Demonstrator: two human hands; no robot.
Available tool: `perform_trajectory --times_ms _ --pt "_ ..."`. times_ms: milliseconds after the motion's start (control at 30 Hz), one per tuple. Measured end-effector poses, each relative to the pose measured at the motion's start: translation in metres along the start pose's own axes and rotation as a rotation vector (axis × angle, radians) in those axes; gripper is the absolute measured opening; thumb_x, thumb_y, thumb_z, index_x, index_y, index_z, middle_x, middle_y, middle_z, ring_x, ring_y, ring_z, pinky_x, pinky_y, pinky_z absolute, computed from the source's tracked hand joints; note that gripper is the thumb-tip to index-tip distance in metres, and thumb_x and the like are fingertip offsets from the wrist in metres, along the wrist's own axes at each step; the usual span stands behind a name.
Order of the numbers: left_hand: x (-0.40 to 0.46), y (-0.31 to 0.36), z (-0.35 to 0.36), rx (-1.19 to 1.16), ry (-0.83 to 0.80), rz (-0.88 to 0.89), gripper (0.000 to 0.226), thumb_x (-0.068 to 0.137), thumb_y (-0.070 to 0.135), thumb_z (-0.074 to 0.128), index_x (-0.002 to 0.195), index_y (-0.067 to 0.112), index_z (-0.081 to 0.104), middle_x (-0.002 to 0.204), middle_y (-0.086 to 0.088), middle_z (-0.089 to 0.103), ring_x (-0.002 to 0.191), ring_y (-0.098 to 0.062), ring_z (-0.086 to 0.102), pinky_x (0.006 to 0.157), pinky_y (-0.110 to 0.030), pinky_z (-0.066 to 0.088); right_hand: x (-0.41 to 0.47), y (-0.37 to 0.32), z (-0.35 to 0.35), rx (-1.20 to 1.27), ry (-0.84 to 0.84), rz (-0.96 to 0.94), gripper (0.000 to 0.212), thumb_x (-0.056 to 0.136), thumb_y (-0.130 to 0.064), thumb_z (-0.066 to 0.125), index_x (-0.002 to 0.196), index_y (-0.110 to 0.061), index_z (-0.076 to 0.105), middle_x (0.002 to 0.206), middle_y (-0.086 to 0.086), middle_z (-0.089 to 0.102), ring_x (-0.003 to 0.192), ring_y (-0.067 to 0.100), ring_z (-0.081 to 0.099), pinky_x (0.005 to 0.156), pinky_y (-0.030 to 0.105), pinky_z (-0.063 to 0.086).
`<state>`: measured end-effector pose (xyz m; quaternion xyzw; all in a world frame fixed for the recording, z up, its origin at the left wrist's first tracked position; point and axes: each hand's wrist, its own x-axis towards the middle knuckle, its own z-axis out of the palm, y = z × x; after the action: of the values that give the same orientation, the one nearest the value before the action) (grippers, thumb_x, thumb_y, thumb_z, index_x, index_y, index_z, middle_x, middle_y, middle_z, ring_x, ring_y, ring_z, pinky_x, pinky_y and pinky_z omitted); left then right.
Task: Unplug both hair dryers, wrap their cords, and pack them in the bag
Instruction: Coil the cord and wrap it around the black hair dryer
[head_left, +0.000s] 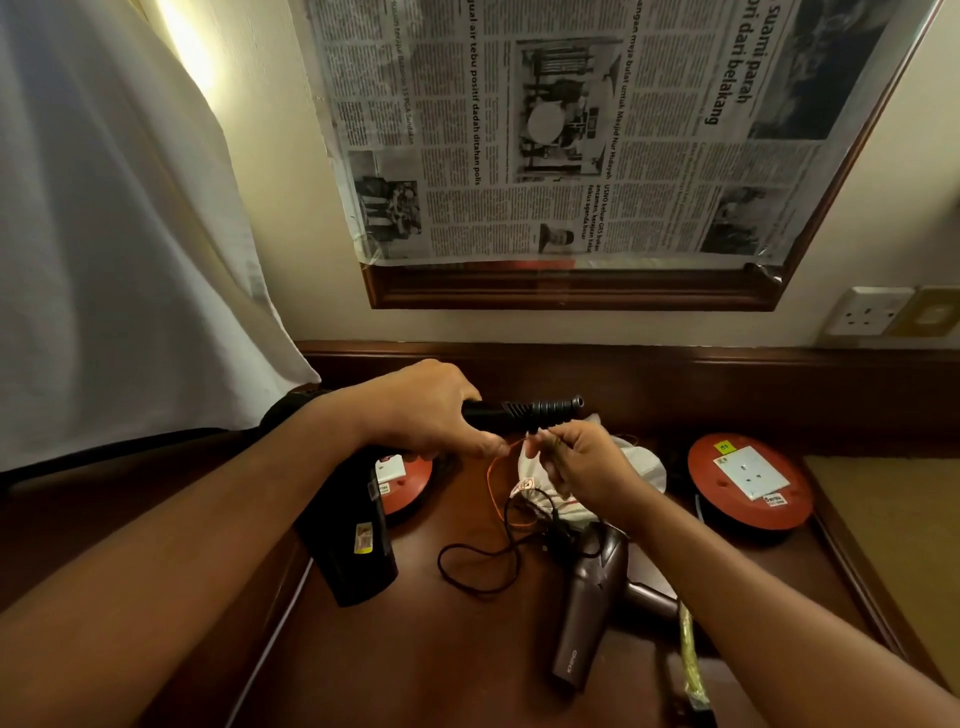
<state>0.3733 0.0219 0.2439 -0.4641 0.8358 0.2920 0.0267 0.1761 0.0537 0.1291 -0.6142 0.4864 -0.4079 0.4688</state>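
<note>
The left hand (426, 410) grips the handle of the black dryer (353, 540), holding it above the counter (415, 665) with its barrel hanging down. The right hand (582, 462) pinches a thin cord (498, 483) just below the handle's ribbed end. The brown dryer (587, 597) lies on the counter beside a white bag (644, 462), between 2 red reels (748, 483).
</note>
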Motion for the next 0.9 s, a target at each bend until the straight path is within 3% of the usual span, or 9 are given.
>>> perform_trajectory --times_ms 67,133,267,333,467,600,733,900 --pt "0.000 0.001 -0.001 0.002 -0.029 0.002 0.033 0.082 0.047 0.069 0.085 0.014 0.064 0.058 0.000 0.062 0.045 -0.005 0.057 0.044 -0.016 0.043 0.006 0.003 -0.005 -0.181 0.026 -0.022 0.029 0.097 -0.017 0.050 0.070 -0.014 0.060 0.039 -0.012 0.045 0.036 0.003 0.040 0.044 0.015 0.027" --pt "0.000 0.001 0.000 0.009 -0.055 0.008 0.036 0.081 0.048 0.069 0.088 0.013 0.066 0.062 -0.002 0.064 0.049 -0.008 0.059 0.046 -0.018 0.046 0.014 0.004 -0.012 -0.299 0.045 -0.025 0.028 0.094 -0.014 0.055 0.068 -0.015 0.064 0.043 -0.011 0.046 0.041 0.003 0.039 0.047 0.019 0.029" --pt "-0.001 -0.003 0.001 0.080 -0.057 0.012 0.036 0.080 0.052 0.070 0.087 0.017 0.066 0.063 -0.003 0.066 0.054 -0.013 0.065 0.050 -0.021 0.049 0.024 -0.012 -0.024 -0.347 -0.162 -0.108 0.046 0.085 0.008 0.053 0.070 -0.034 0.065 0.069 -0.003 0.061 0.065 0.007 0.054 0.063 0.025 0.042" --pt "-0.001 -0.005 0.002 0.137 -0.061 -0.002 0.035 0.079 0.055 0.068 0.084 0.021 0.065 0.068 -0.005 0.069 0.059 -0.016 0.067 0.051 -0.021 0.048 0.028 -0.026 -0.030 -0.283 -0.278 -0.061 0.026 0.091 -0.001 0.056 0.080 -0.023 0.066 0.078 0.000 0.064 0.072 0.004 0.058 0.069 0.019 0.045" --pt "0.000 -0.007 0.006 0.358 -0.037 -0.012 0.036 0.081 0.061 0.062 0.085 0.026 0.065 0.070 0.001 0.066 0.059 -0.009 0.059 0.053 -0.021 0.042 0.038 -0.042 -0.044 -0.323 -0.352 -0.007 0.004 0.087 -0.017 0.065 0.083 -0.016 0.065 0.075 0.000 0.061 0.070 0.007 0.054 0.067 0.023 0.044" --pt "0.003 -0.009 0.012 0.433 -0.057 -0.019 0.035 0.081 0.064 0.059 0.082 0.029 0.059 0.070 0.004 0.061 0.060 -0.007 0.054 0.055 -0.022 0.041 0.043 -0.062 -0.052 -0.387 -0.419 -0.033 0.004 0.084 -0.016 0.069 0.086 -0.018 0.066 0.075 -0.011 0.061 0.070 -0.002 0.057 0.068 0.016 0.046" --pt "0.006 -0.010 0.019 0.410 -0.058 -0.045 0.037 0.081 0.059 0.061 0.085 0.022 0.065 0.068 0.004 0.061 0.056 -0.008 0.054 0.053 -0.024 0.042 0.045 -0.073 -0.053 -0.428 -0.431 -0.020 0.002 0.086 -0.016 0.067 0.086 -0.015 0.067 0.086 -0.006 0.058 0.078 0.004 0.057 0.076 0.026 0.046" --pt "0.007 -0.012 0.026 0.419 -0.037 -0.035 0.035 0.079 0.059 0.062 0.078 0.024 0.063 0.063 0.004 0.058 0.053 -0.010 0.052 0.049 -0.024 0.040 0.046 -0.080 -0.051 -0.631 -0.417 -0.075 0.005 0.088 -0.017 0.066 0.084 -0.014 0.068 0.084 -0.010 0.052 0.076 0.003 0.053 0.076 0.021 0.043"
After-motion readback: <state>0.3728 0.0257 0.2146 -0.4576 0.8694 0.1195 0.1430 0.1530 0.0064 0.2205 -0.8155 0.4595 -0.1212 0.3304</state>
